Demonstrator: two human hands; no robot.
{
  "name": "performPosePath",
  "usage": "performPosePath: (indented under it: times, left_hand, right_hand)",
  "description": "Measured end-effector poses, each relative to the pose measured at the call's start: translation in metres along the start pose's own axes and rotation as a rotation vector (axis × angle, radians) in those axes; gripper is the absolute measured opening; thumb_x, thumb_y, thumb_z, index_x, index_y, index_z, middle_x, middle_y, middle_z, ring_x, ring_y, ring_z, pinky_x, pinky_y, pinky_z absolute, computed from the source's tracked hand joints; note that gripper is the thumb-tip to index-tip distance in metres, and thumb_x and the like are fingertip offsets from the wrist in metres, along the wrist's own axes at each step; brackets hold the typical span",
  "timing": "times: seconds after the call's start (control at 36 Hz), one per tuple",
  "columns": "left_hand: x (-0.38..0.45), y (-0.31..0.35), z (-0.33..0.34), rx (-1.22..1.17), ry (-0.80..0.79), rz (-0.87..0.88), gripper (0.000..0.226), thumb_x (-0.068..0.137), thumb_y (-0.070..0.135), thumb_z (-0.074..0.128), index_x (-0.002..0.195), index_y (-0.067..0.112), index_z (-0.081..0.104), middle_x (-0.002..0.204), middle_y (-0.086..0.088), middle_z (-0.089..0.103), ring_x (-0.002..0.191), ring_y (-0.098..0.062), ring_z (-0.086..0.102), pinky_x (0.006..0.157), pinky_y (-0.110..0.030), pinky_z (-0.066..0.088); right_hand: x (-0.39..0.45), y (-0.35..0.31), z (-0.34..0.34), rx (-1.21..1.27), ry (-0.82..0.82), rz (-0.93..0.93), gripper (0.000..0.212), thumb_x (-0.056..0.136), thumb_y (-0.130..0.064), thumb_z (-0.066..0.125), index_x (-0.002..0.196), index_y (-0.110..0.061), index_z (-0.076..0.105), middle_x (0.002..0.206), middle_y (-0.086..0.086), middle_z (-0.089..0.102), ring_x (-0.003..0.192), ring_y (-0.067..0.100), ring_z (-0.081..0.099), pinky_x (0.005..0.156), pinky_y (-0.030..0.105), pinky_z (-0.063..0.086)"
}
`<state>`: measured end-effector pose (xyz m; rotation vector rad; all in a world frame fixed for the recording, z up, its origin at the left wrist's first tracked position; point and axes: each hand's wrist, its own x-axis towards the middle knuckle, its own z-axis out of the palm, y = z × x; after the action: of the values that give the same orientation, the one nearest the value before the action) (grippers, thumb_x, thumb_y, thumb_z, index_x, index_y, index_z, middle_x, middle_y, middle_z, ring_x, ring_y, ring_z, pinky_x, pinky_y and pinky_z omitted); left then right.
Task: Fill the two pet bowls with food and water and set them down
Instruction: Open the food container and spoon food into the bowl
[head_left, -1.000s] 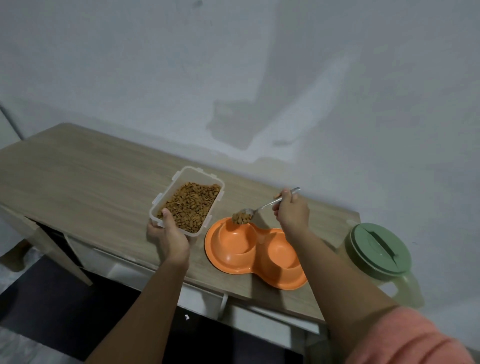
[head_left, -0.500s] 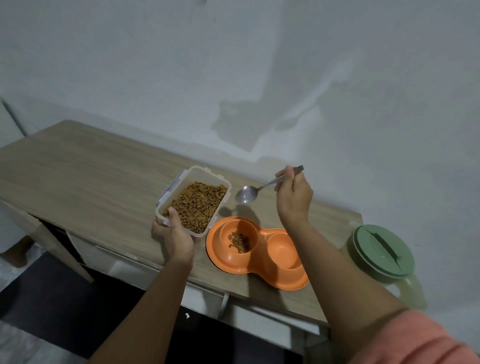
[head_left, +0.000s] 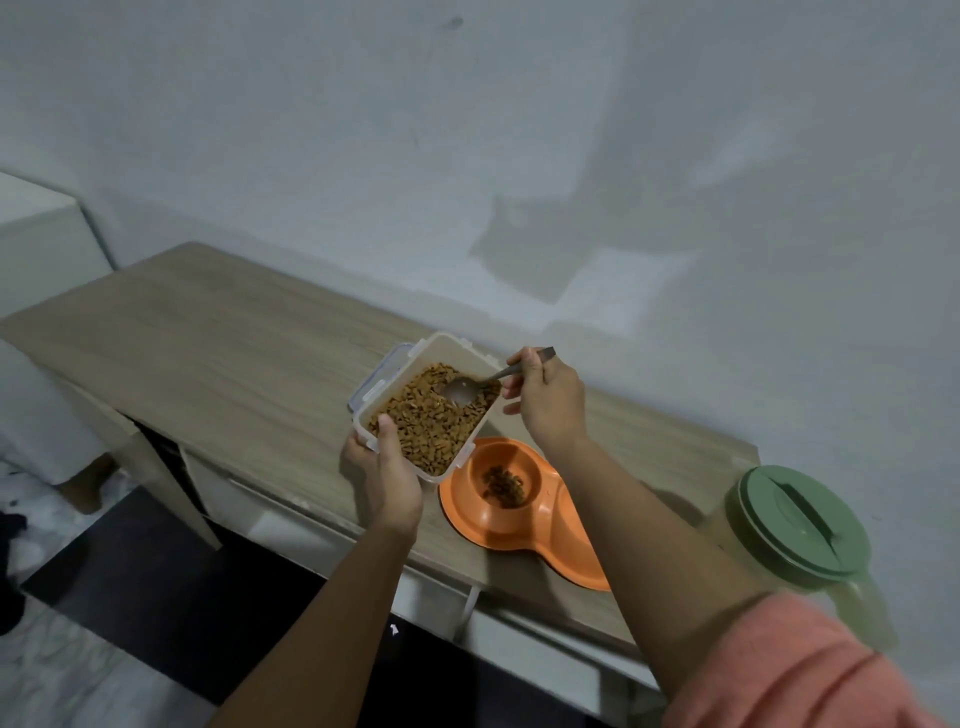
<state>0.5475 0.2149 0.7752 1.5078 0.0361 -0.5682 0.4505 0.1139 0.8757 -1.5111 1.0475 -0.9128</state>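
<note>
An orange double pet bowl (head_left: 485, 525) lies on the wooden tabletop (head_left: 208, 353); its left cup holds a little brown kibble (head_left: 503, 486), and my right arm hides most of the right cup. My left hand (head_left: 387, 473) grips the near end of a clear plastic container of kibble (head_left: 431, 415), which overlaps the bowl's left rim. My right hand (head_left: 545, 400) pinches the handle of a metal spoon (head_left: 467, 389) whose bowl rests on the kibble inside the container. A green-lidded water pitcher (head_left: 800, 525) stands at the table's right end.
A pale wall rises directly behind the table. A white cabinet edge (head_left: 41, 228) stands at the far left. Below the tabletop are white drawer fronts (head_left: 249, 499) and a dark floor.
The kibble from the spoon dropped into the left cup. My right hand then swung the empty spoon back into the container, which my left hand has lifted closer to the bowl.
</note>
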Motion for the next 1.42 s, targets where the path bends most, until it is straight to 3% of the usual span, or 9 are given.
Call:
performPosePath:
  times: [0.14, 0.28, 0.44, 0.61, 0.69, 0.97, 1.14, 1.28, 1.42]
  left_hand:
    - [-0.004, 0.000, -0.002, -0.020, -0.003, 0.030, 0.067, 0.097, 0.049, 0.044, 0.150, 0.014, 0.023, 0.151, -0.013, 0.036, 0.136, -0.033, 0.040, 0.109, -0.043, 0.036]
    - [-0.014, 0.001, -0.003, -0.040, -0.092, -0.017, 0.095, 0.066, 0.084, 0.043, 0.146, 0.036, 0.022, 0.143, -0.007, 0.039, 0.118, -0.034, 0.055, 0.092, -0.058, 0.051]
    - [-0.016, 0.003, 0.000, 0.012, -0.095, 0.034, 0.096, 0.066, 0.088, 0.042, 0.141, 0.028, 0.029, 0.142, -0.013, 0.042, 0.119, -0.037, 0.053, 0.097, -0.055, 0.047]
    - [-0.004, -0.009, -0.001, 0.029, -0.089, 0.016, 0.099, 0.056, 0.094, 0.039, 0.140, 0.042, 0.025, 0.149, 0.000, 0.030, 0.114, -0.032, 0.057, 0.088, -0.059, 0.052]
    - [-0.002, -0.009, -0.001, 0.012, -0.097, 0.004, 0.099, 0.052, 0.099, 0.039, 0.135, 0.045, 0.028, 0.146, -0.003, 0.039, 0.112, -0.034, 0.060, 0.088, -0.062, 0.050]
    - [0.006, -0.025, -0.002, -0.084, -0.087, -0.078, 0.095, 0.055, 0.093, 0.047, 0.135, 0.047, 0.024, 0.132, -0.005, 0.051, 0.108, -0.034, 0.061, 0.087, -0.062, 0.052]
    - [0.012, -0.021, 0.001, -0.128, -0.080, -0.084, 0.096, 0.059, 0.086, 0.048, 0.142, 0.045, 0.022, 0.139, -0.008, 0.045, 0.116, -0.034, 0.056, 0.090, -0.059, 0.051]
    - [0.030, -0.024, 0.001, -0.102, -0.023, -0.089, 0.112, 0.051, 0.098, 0.041, 0.142, 0.034, 0.023, 0.146, -0.009, 0.039, 0.129, -0.037, 0.047, 0.102, -0.058, 0.044]
    - [0.027, -0.016, 0.000, -0.270, -0.001, -0.111, 0.086, 0.071, 0.069, 0.053, 0.145, 0.041, 0.019, 0.138, -0.007, 0.043, 0.115, -0.029, 0.053, 0.093, -0.061, 0.048]
  right_hand:
    - [-0.003, 0.007, 0.000, 0.034, -0.017, 0.087, 0.030, 0.103, -0.023, 0.038, 0.093, -0.003, 0.059, 0.064, 0.005, 0.056, 0.053, 0.016, 0.052, 0.048, 0.027, 0.048]
    - [-0.007, 0.011, 0.004, 0.035, -0.021, 0.151, 0.037, 0.103, -0.023, 0.038, 0.096, 0.005, 0.061, 0.062, 0.008, 0.057, 0.049, 0.019, 0.052, 0.043, 0.026, 0.048]
    - [-0.008, 0.015, -0.001, 0.063, 0.039, 0.231, 0.037, 0.102, -0.024, 0.038, 0.080, -0.005, 0.061, 0.061, 0.009, 0.059, 0.046, 0.018, 0.053, 0.045, 0.028, 0.049]
    - [-0.007, 0.018, -0.007, 0.149, 0.142, 0.312, 0.037, 0.103, -0.025, 0.036, 0.085, -0.005, 0.061, 0.061, 0.008, 0.059, 0.046, 0.016, 0.052, 0.045, 0.026, 0.047]
    - [-0.006, 0.019, -0.012, 0.155, 0.181, 0.331, 0.037, 0.103, -0.027, 0.037, 0.086, -0.006, 0.062, 0.064, 0.007, 0.061, 0.048, 0.015, 0.054, 0.047, 0.024, 0.049]
    - [0.005, 0.021, -0.015, 0.250, 0.224, 0.360, 0.037, 0.103, -0.026, 0.036, 0.086, -0.004, 0.060, 0.064, 0.009, 0.059, 0.049, 0.017, 0.052, 0.046, 0.025, 0.047]
    - [0.011, 0.018, -0.021, 0.291, 0.256, 0.349, 0.037, 0.104, -0.025, 0.035, 0.086, -0.002, 0.057, 0.061, 0.010, 0.056, 0.048, 0.018, 0.049, 0.039, 0.022, 0.044]
    - [0.011, 0.017, -0.039, 0.308, 0.292, 0.320, 0.034, 0.104, -0.024, 0.034, 0.093, -0.002, 0.057, 0.062, 0.010, 0.054, 0.049, 0.018, 0.047, 0.037, 0.019, 0.044]
    - [0.005, 0.025, -0.056, 0.094, 0.343, 0.234, 0.041, 0.104, -0.026, 0.032, 0.076, -0.007, 0.056, 0.060, 0.008, 0.057, 0.046, 0.019, 0.050, 0.046, 0.027, 0.047]
